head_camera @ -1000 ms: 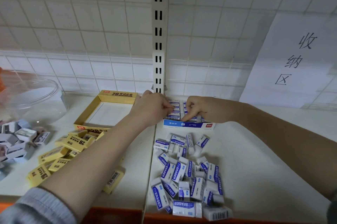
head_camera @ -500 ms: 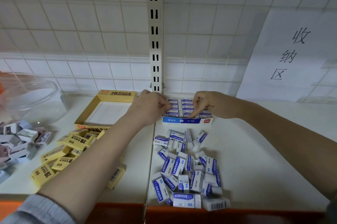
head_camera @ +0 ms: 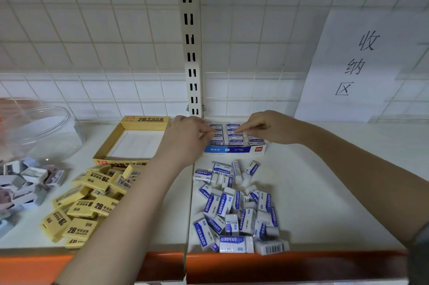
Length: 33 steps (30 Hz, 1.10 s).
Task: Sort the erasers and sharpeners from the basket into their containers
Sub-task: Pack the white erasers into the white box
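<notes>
The blue box [head_camera: 234, 149] sits at the back of the shelf [head_camera: 325, 191], its long side running left to right. Inside it, white erasers with blue sleeves [head_camera: 235, 136] lie flat in neat rows, long axes left to right. The left hand [head_camera: 188, 136] curls its fingers at the box's left edge; what they pinch cannot be told. The right hand [head_camera: 267, 128] presses pinched fingertips onto an eraser row. Loose erasers [head_camera: 232, 210] lie jumbled in front, pointing every way.
</notes>
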Motion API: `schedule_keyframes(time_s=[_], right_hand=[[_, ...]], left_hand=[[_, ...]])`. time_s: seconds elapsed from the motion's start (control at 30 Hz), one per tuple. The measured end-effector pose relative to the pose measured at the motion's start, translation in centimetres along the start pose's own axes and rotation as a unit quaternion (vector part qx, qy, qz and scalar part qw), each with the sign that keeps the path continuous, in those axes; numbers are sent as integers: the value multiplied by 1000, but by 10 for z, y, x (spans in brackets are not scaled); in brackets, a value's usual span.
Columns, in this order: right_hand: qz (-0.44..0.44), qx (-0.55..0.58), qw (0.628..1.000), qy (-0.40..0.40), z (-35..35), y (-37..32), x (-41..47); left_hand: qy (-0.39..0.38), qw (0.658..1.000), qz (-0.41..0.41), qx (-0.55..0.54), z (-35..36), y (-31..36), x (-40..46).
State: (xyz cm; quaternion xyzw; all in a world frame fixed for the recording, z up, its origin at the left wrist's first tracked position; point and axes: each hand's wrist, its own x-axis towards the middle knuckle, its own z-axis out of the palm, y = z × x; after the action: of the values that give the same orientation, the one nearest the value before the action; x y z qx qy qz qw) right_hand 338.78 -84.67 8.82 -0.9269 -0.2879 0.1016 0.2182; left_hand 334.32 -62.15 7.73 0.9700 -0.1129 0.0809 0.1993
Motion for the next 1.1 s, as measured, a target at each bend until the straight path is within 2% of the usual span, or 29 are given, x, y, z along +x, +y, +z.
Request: schedule_keyframes(time_s=[0.3, 0.37, 0.47, 0.5, 0.53, 0.67, 0.8, 0.9, 1.1], right_hand=[[17, -44, 999, 13, 8, -5, -3], [14, -38, 998, 47, 10, -6, -7], [5, -7, 989, 147, 11, -14, -26], [1, 6, 988, 152, 11, -20, -37], [-6, 21, 991, 134, 10, -27, -48], [-30, 94, 995, -24, 12, -55, -91], [-25, 90, 991, -91, 20, -63, -106], [-7, 81, 993, -84, 29, -62, -106], [15, 93, 995, 10, 20, -55, -109]], left_hand=[[29, 998, -18, -52, -3, 7, -33], [36, 997, -20, -60, -5, 9, -42], [38, 996, -30, -81, -9, 8, -52], [36, 995, -34, -86, -9, 7, -55], [34, 995, -35, -89, -10, 6, -57], [28, 995, -32, -88, -12, 10, -64], [7, 995, -27, -93, -15, 18, -68], [-8, 996, -19, -89, -15, 22, -69], [-99, 986, 6, -134, -14, 30, -76]])
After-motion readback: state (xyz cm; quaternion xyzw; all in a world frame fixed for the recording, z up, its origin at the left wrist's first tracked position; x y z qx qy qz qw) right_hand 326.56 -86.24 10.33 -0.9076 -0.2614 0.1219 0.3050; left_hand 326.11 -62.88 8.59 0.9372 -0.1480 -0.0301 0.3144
